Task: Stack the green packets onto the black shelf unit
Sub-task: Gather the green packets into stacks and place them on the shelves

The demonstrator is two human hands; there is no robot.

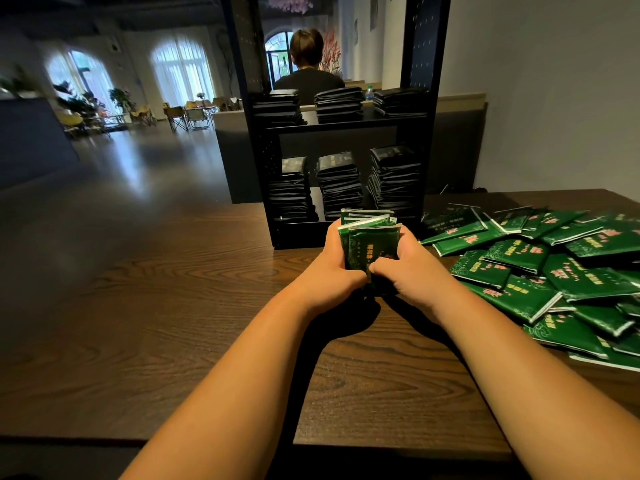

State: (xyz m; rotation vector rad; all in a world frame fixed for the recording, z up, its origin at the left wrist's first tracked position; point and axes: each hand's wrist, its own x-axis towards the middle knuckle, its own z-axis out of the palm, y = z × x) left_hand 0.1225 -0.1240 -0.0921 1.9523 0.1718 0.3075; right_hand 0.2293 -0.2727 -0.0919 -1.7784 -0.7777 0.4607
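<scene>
body: person | left grip [333, 268]: bare | right grip [414, 273]: bare | forearms [242, 358]: both bare, unclothed

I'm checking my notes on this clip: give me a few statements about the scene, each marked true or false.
1. The left hand and the right hand both grip one bundle of green packets. True.
2. The loose packets lie to the left of the hands. False: they lie to the right, on the table.
3. The black shelf unit holds no packets. False: stacks sit on two of its shelves.
4. A person sits beyond the shelf unit, back turned. True.
</scene>
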